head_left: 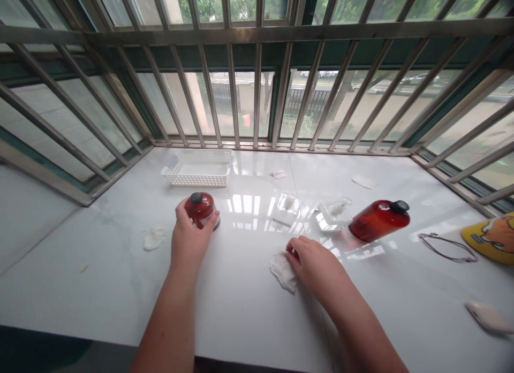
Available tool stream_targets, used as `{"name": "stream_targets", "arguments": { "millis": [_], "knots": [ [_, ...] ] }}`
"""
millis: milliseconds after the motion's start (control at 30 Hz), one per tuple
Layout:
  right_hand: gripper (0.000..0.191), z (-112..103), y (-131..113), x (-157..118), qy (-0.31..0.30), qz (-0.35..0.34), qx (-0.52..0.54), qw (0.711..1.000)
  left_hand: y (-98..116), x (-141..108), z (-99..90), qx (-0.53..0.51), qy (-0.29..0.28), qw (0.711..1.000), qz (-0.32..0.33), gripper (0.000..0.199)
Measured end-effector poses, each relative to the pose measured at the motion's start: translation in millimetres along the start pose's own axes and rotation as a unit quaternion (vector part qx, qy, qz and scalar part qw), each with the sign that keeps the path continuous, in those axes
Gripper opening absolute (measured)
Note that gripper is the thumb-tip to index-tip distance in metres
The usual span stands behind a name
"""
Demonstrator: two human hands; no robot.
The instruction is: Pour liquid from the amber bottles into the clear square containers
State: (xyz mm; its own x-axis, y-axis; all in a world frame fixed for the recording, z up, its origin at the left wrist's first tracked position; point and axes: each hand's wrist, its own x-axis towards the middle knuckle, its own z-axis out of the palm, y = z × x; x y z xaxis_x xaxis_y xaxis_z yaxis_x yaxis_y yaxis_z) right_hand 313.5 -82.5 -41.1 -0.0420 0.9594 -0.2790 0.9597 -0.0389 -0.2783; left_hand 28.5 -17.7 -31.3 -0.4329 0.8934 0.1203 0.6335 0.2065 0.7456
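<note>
My left hand is wrapped round a small red bottle with a black cap, at the left of the white counter. The bottle's lower part is partly hidden by my fingers. My right hand pinches the upper right edge of a crumpled white tissue lying on the counter. Beyond that hand stand a clear square glass dish and a small white square container. A larger red bottle with a black cap lies on its side to the right.
A white perforated basket sits at the back left. Tissue scraps lie about the counter. At the right are a thin cord loop, a yellow item and a pale flat object. Metal bars line the windows.
</note>
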Motion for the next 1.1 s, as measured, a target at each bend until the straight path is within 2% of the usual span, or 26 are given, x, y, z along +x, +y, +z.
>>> {"name": "stream_targets", "arguments": {
  "millis": [267,400,533,700,833,933,1033,1100],
  "knots": [
    [0.017,-19,11,-19,0.003,0.018,0.003,1.000,1,-2,4.3,-0.002,-0.033,0.999,0.019,0.084],
    [0.025,-19,27,-25,0.019,0.042,-0.005,0.999,1,-2,3.6,-0.002,-0.039,0.999,0.022,0.093],
    [0.024,-22,32,-26,0.037,0.039,0.031,0.998,1,-4,5.4,0.003,-0.046,0.998,0.031,0.092],
    [0.026,-25,4,-27,0.020,-0.012,0.152,0.988,-2,-4,10.2,-0.020,-0.067,0.996,0.052,0.090],
    [0.025,-8,-33,-24,-0.036,-0.056,0.312,0.948,-2,-4,10.8,-0.017,-0.064,0.996,0.057,0.089],
    [0.021,7,-53,-21,-0.054,-0.072,0.377,0.922,0,-5,9.2,-0.014,-0.064,0.996,0.060,0.089],
    [0.020,15,-62,-20,-0.082,-0.091,0.438,0.891,1,-5,7.7,-0.012,-0.066,0.996,0.064,0.089],
    [0.020,17,-62,-19,-0.090,-0.088,0.456,0.881,1,-5,7.6,-0.013,-0.068,0.996,0.065,0.089]
  ]
}}
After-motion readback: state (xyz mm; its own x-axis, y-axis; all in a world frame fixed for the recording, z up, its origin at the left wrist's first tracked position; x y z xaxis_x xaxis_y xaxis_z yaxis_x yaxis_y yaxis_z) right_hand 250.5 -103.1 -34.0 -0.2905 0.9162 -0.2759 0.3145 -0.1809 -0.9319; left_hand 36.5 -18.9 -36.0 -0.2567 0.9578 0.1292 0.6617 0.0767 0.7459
